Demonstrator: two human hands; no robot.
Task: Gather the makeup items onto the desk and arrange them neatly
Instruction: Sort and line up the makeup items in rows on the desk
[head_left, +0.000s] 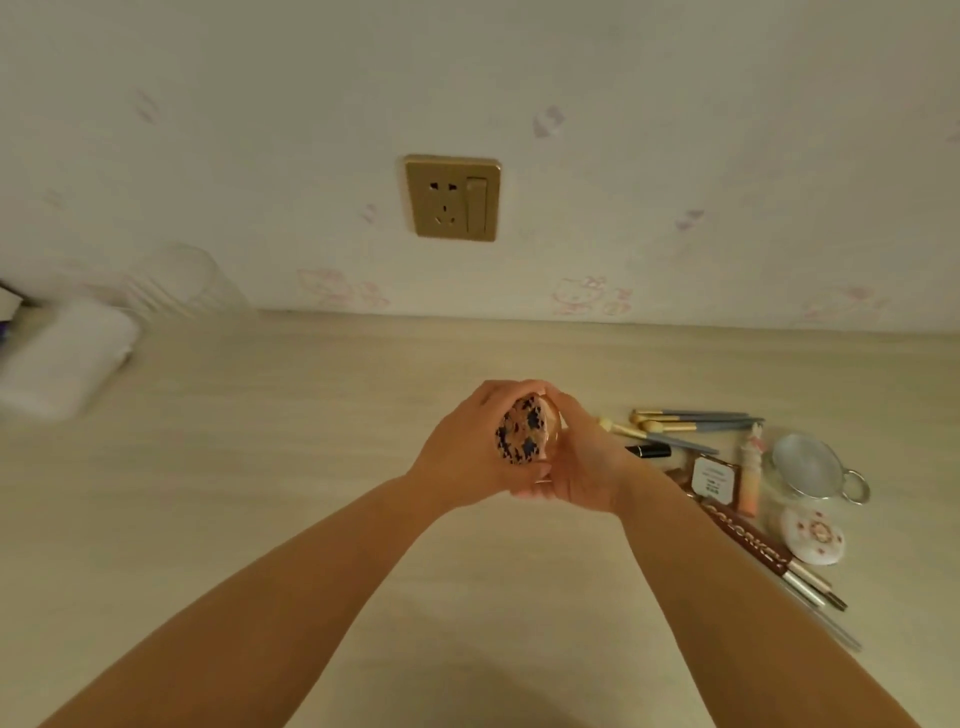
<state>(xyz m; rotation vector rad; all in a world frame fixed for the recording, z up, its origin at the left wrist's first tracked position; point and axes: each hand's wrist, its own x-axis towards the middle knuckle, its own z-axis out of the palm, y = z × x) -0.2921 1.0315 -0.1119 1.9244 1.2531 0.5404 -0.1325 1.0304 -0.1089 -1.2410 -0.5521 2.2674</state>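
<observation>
I see my left hand (462, 447) and right hand (576, 462) curled together around a round leopard-spotted compact (522, 430), tan with dark blotches, lifted above the table (311, 441). Right of them lie brushes (691, 422) and a white compact (813, 535).

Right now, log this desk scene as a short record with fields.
hands: left hand and right hand together grip a leopard-print compact above the desk
right of hands: brushes, black lipstick, round white compact, metal strainer
far left: white folded cloth
wall: gold socket
</observation>
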